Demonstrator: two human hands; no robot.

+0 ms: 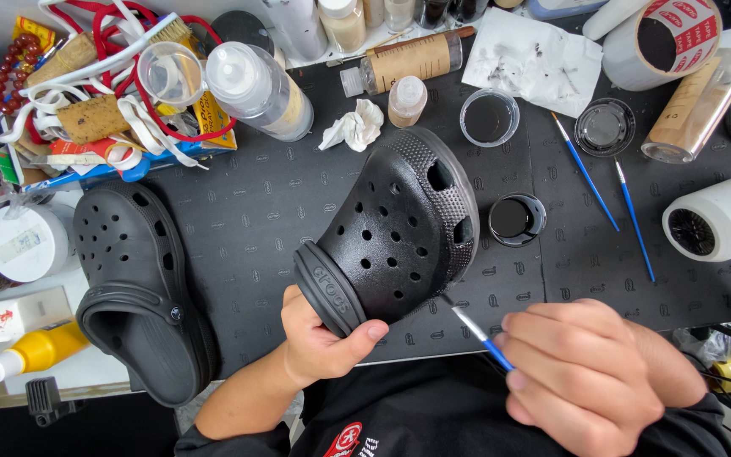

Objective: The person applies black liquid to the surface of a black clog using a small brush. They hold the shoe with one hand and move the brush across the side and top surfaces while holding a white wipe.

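Near the front edge of the dark worktop (pixel 247 220), the person's left hand (pixel 319 338) clenches the heel strap of a black clog (pixel 399 233), holding it tilted up off the mat with its toe pointing away and to the right. The right hand (pixel 590 372) pinches a fine blue-handled brush (pixel 477 332) between fingertips, its tip touching the clog's lower side edge just right of the left thumb. A small open pot of black liquid (pixel 516 218) sits just right of the shoe, within easy reach for reloading. To my eye, doing this well means keeping the strap hold firm so the shoe does not twist, resting the brushing hand against the worktop for steadiness, and drawing short light strokes along the rim so the liquid does not flood the vent holes or the pebbled toe texture. A second black clog (pixel 141 288) lies flat at the left. Two more blue brushes (pixel 607 186) lie far right beside a clear lid (pixel 605 127), and a white hair dryer (pixel 721 220) rests at the right edge.
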